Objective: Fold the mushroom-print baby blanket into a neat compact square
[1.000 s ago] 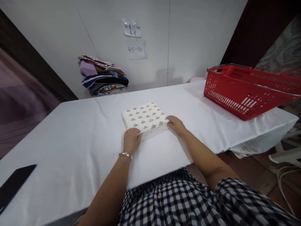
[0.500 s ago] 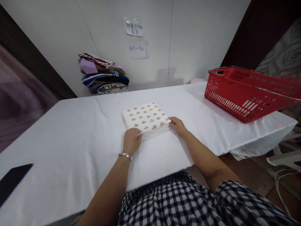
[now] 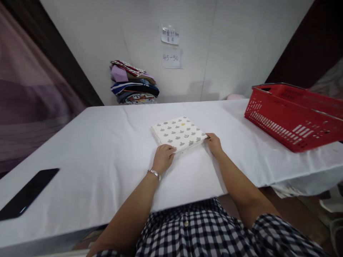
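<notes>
A folded white cloth (image 3: pixel 178 132) printed with grey and a few yellow duck-like shapes lies flat on the white-covered table (image 3: pixel 107 150). My left hand (image 3: pixel 163 157) grips its near left corner, the thumb and fingers closed on the edge. At the near right corner, my right hand (image 3: pixel 213 142) pinches the layers between thumb and fingers. Both hands rest low against the tabletop. The undersides of the layers are hidden.
A red plastic basket (image 3: pixel 284 117) with metal handles stands at the table's right end. Folded fabrics (image 3: pixel 134 85) are stacked by the back wall. A black phone (image 3: pixel 29 192) lies at the left. Two paper signs (image 3: pixel 172 58) hang on the wall.
The view has turned to the left, so everything appears shifted right and more of the phone shows. Both hands keep hold of the cloth's near corners, and the cloth looks nearly the same.
</notes>
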`<state>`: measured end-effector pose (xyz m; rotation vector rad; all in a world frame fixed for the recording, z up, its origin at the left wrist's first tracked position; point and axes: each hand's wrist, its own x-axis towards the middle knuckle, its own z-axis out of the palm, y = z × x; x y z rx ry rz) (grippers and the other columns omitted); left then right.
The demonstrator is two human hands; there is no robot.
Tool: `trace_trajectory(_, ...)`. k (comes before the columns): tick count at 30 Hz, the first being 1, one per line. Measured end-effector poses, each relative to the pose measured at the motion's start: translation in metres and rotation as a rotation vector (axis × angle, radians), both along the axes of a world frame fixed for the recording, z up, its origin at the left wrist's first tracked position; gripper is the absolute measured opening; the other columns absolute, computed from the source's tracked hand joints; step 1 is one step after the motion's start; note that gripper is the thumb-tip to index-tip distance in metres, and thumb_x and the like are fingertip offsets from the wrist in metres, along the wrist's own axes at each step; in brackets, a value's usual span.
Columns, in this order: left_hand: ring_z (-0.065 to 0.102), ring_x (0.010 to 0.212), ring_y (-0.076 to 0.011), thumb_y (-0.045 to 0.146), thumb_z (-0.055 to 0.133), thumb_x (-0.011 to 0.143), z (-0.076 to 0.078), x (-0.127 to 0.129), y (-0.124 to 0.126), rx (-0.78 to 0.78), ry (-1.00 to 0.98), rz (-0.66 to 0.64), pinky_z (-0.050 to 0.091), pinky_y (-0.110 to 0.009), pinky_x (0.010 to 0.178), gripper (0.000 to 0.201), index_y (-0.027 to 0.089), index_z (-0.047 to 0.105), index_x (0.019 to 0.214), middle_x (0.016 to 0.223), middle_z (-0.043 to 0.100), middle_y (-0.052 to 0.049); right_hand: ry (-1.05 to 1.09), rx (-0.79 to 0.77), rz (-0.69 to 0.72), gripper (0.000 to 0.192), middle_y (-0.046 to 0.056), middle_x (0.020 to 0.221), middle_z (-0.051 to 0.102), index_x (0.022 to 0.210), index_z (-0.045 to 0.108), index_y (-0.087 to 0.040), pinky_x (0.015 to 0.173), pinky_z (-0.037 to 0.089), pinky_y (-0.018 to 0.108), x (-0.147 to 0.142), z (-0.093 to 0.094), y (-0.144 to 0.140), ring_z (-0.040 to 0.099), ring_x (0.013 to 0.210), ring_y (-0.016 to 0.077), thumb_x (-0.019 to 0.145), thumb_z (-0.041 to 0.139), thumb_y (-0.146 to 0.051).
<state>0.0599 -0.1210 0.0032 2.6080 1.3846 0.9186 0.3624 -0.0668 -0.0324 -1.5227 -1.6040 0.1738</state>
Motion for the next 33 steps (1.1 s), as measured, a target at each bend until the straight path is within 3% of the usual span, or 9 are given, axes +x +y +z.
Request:
trace_trajectory(5,0.055,0.093,-0.0216,0.016,0.054,0.079,-0.003,0.001,-0.002,-0.006,-0.033,0.011,0.041,-0.041,0.087,0.022,0.025,0.068,0.094,0.092,0.065,-0.005,-0.200,0.217,0.181,0.043,0.008,0.125,0.056,0.120,0.057,-0.023,0.103,0.034,0.049,-0.035,0.016,-0.024,0.047,0.120,0.0260,0.079,0.045,-0.017)
trace_trajectory(9,0.056,0.089,-0.0187,0.026,0.057,0.082,-0.001,0.001,-0.004,-0.002,-0.116,0.002,0.042,-0.038,0.086,0.016,0.024,0.067,0.094,0.090,0.065,-0.004,-0.442,0.128,0.490,0.044,0.009,0.131,0.053,0.129,0.050,-0.024,0.107,0.025,0.053,-0.073,0.023,-0.036,0.039,0.128,0.0268,0.085,0.049,-0.027)
trace_trajectory(11,0.056,0.087,-0.0175,0.028,0.055,0.084,0.000,0.000,-0.003,-0.010,-0.159,0.023,0.042,-0.038,0.085,0.015,0.023,0.067,0.089,0.088,0.065,-0.003,-0.513,0.070,0.547,0.043,0.009,0.131,0.053,0.130,0.049,-0.024,0.107,0.024,0.054,-0.083,0.023,-0.037,0.042,0.126,0.0264,0.087,0.050,-0.028)
trace_trajectory(16,0.055,0.095,-0.0195,0.029,0.054,0.083,-0.001,-0.006,0.003,-0.007,-0.313,0.225,0.045,-0.038,0.085,0.016,0.022,0.068,0.085,0.094,0.064,-0.005,-0.529,0.076,0.509,0.039,0.008,0.129,0.055,0.126,0.053,-0.025,0.104,0.028,0.052,-0.082,0.016,-0.032,0.046,0.122,0.0249,0.087,0.049,-0.023)
trace_trajectory(19,0.054,0.097,-0.0199,0.027,0.053,0.083,-0.003,-0.009,0.005,-0.047,-0.348,0.255,0.047,-0.037,0.085,0.016,0.022,0.068,0.083,0.096,0.063,-0.005,-0.537,0.095,0.508,0.037,0.007,0.128,0.057,0.123,0.055,-0.025,0.102,0.030,0.050,-0.082,0.014,-0.030,0.048,0.120,0.0248,0.086,0.050,-0.022)
trace_trajectory(24,0.053,0.095,-0.0205,0.027,0.053,0.083,-0.001,-0.003,0.000,-0.061,-0.268,0.197,0.048,-0.038,0.084,0.016,0.021,0.068,0.079,0.093,0.063,-0.006,-0.555,0.129,0.505,0.029,0.006,0.116,0.065,0.110,0.063,-0.026,0.104,0.024,0.051,-0.067,0.017,-0.015,0.055,0.111,0.0227,0.085,0.049,-0.019)
trace_trajectory(27,0.054,0.100,-0.0224,0.029,0.056,0.082,0.000,0.011,-0.012,-0.067,-0.184,0.047,0.046,-0.040,0.087,0.017,0.022,0.067,0.092,0.103,0.064,-0.006,-0.544,0.124,0.408,0.026,0.005,0.107,0.068,0.102,0.065,-0.026,0.105,0.021,0.052,-0.037,0.017,0.006,0.058,0.108,0.0231,0.084,0.049,-0.019)
trace_trajectory(30,0.054,0.105,-0.0229,0.029,0.054,0.083,0.001,0.027,-0.025,-0.068,-0.118,-0.166,0.044,-0.040,0.090,0.028,0.023,0.062,0.109,0.113,0.063,-0.006,-0.515,0.069,0.269,0.029,0.004,0.111,0.067,0.103,0.064,-0.027,0.103,0.023,0.055,-0.007,0.016,0.021,0.054,0.115,0.0255,0.080,0.049,-0.017)
trace_trajectory(33,0.053,0.107,-0.0210,0.025,0.050,0.085,0.001,0.030,-0.024,-0.030,-0.170,-0.168,0.044,-0.039,0.092,0.029,0.023,0.059,0.113,0.115,0.062,-0.006,-0.495,0.033,0.199,0.039,0.004,0.123,0.061,0.111,0.061,-0.027,0.100,0.027,0.056,0.000,0.016,0.016,0.046,0.123,0.0269,0.078,0.045,-0.013)
